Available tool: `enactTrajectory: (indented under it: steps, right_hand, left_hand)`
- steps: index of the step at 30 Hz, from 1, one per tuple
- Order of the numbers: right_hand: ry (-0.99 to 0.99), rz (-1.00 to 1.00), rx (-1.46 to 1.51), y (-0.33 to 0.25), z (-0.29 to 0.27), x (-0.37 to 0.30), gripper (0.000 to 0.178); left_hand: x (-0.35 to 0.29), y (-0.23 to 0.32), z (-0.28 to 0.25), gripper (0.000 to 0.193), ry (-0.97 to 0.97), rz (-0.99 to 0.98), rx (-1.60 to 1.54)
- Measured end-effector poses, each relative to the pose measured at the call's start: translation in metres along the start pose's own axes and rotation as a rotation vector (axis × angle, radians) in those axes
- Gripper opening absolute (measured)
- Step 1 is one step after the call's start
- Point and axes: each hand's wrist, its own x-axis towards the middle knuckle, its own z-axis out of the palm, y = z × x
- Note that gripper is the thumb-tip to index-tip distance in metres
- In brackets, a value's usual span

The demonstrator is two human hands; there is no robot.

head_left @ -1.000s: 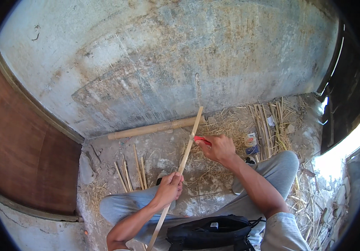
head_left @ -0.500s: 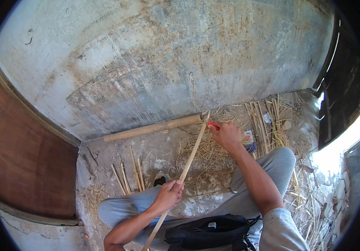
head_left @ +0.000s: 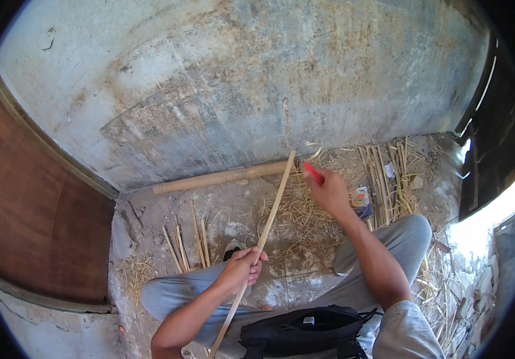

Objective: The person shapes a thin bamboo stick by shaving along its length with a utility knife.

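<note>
My left hand [head_left: 244, 269] is closed around a long, flat bamboo strip [head_left: 274, 209], which slants from my lap up toward the wall. To the right of the strip's far end, my right hand [head_left: 329, 191] grips a red-handled knife [head_left: 313, 173]; its blade cannot be made out. The knife is apart from the strip. A pale curled shaving [head_left: 315, 152] shows just beyond the knife. Behind the strip's upper end, a thick bamboo pole [head_left: 221, 179] lies along the foot of the wall.
Thin shavings [head_left: 305, 224] are heaped between my legs. Bamboo sticks [head_left: 380, 185] lie at the right, beside a small box [head_left: 362, 200]; more sticks [head_left: 199, 239] stand near my left knee. A black bag [head_left: 299, 332] rests on my lap. A stained wall [head_left: 239, 90] rises ahead.
The knife has come off the strip's far end and moved slightly right with my right hand. The curl at the tip is now separate from the strip. My left hand keeps its hold.
</note>
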Motion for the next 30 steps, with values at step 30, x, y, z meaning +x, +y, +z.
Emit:
enactTrajectory:
  steps: [30]
  right_hand:
    - [-0.167,-0.418,-0.411,0.003,-0.002,-0.049,0.02]
  left_hand:
    - [0.013,0.001,-0.003,0.03,0.104,0.073,0.004]
